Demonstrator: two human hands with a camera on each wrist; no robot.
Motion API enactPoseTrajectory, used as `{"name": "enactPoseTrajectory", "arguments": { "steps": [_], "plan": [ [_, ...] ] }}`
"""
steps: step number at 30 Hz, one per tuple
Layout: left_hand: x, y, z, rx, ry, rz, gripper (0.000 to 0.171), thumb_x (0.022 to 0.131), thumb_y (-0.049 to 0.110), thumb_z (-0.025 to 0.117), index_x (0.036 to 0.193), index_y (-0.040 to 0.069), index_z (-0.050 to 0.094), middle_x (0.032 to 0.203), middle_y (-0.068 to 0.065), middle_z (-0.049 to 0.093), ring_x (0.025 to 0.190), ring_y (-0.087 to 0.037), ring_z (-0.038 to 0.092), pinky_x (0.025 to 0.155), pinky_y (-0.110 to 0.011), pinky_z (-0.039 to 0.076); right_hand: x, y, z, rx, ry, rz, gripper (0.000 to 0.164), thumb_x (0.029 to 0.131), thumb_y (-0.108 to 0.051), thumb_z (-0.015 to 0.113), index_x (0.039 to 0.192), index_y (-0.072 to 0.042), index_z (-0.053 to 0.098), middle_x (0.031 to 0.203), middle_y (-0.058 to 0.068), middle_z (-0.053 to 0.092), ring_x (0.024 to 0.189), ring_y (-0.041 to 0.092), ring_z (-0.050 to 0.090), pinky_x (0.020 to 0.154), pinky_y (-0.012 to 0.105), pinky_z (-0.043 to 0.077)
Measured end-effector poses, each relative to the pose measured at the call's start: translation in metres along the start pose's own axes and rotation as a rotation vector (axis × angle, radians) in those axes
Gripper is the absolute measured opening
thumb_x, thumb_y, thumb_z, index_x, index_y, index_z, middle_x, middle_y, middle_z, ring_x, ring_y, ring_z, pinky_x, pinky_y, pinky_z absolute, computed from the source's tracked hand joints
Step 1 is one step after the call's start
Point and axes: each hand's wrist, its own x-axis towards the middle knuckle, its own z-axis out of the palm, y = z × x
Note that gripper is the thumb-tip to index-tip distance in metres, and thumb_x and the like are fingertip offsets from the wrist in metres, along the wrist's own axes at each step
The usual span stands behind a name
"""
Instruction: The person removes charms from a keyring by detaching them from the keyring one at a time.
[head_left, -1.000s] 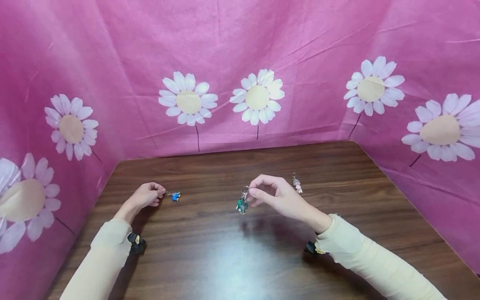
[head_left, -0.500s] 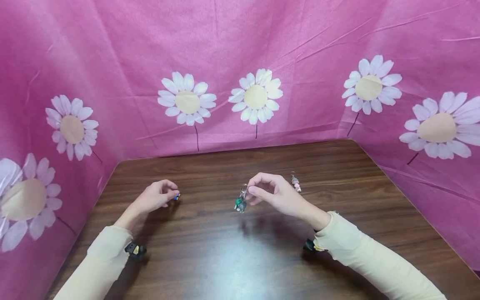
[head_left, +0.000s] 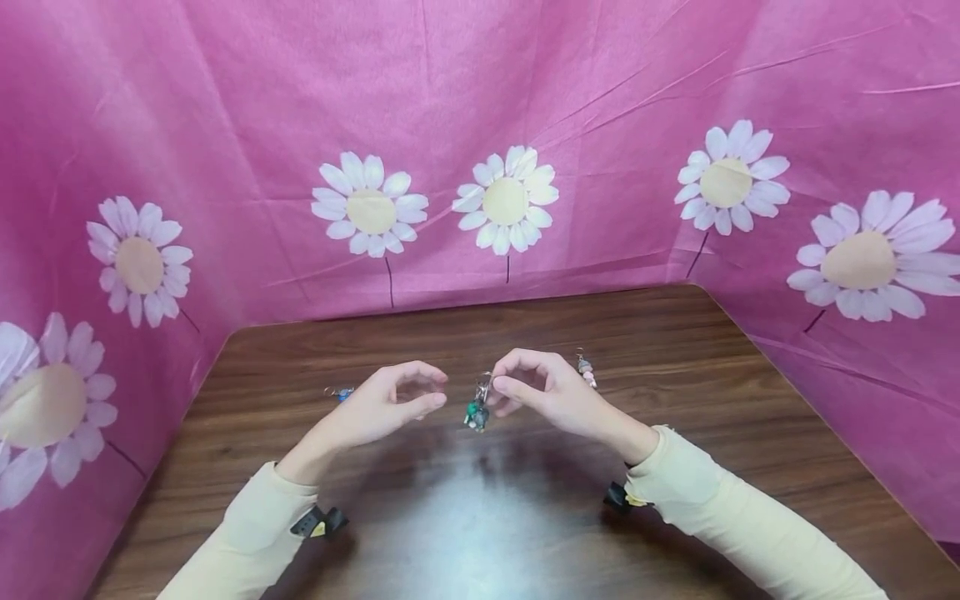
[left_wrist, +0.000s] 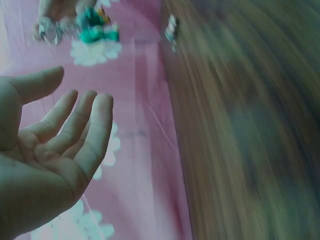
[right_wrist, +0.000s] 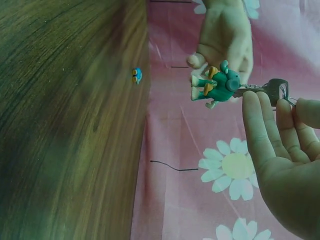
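Note:
My right hand point(head_left: 551, 392) pinches the ring of a keychain between thumb and forefinger, above the middle of the table. From it hang a green animal figure point(right_wrist: 220, 87) with yellow-orange parts and a dark-headed key point(right_wrist: 275, 91). Just left of the keychain is my left hand point(head_left: 375, 408), its fingers loosely spread and nothing between them; the left wrist view shows its bare palm. Behind that hand a blue keychain point(head_left: 344, 394) lies on the table, partly hidden by it. A pink-and-grey keychain point(head_left: 587, 372) lies beyond my right hand.
The brown wood-grain table point(head_left: 420, 542) is walled on three sides by a pink cloth point(head_left: 600, 83) printed with white daisies. A black wrist device point(head_left: 318, 522) hangs under each cream sleeve.
My left hand has let go of the blue keychain's ring and moved right, toward the green keychain. My right hand keeps holding that keychain almost in place.

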Motion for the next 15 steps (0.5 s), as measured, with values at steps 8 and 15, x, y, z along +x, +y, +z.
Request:
{"name": "enactPoseTrajectory", "arguments": {
  "steps": [8,15],
  "plan": [
    [0.009,0.02,0.028,-0.032,0.008,0.142,0.028,0.095,0.02,0.075,0.12,0.012,0.069,0.104,0.0,0.073,0.096,-0.018,0.068,0.084,-0.035,0.058,0.0,-0.005,0.001,0.008,-0.001,0.006,0.012,0.103,-0.001,0.057,0.11,0.006,0.061,0.099,0.025,0.069,0.089,0.034,0.073,0.078,0.051,0.06],
    [0.012,0.021,0.038,-0.031,0.055,0.177,0.016,0.092,0.018,0.077,0.107,0.011,0.075,0.089,0.003,0.073,0.084,-0.017,0.069,0.076,-0.033,0.058,-0.001,-0.004,0.002,0.053,-0.016,-0.013,0.015,0.103,-0.001,0.057,0.112,0.011,0.058,0.1,0.024,0.067,0.089,0.028,0.073,0.078,0.06,0.057]
  ]
}}
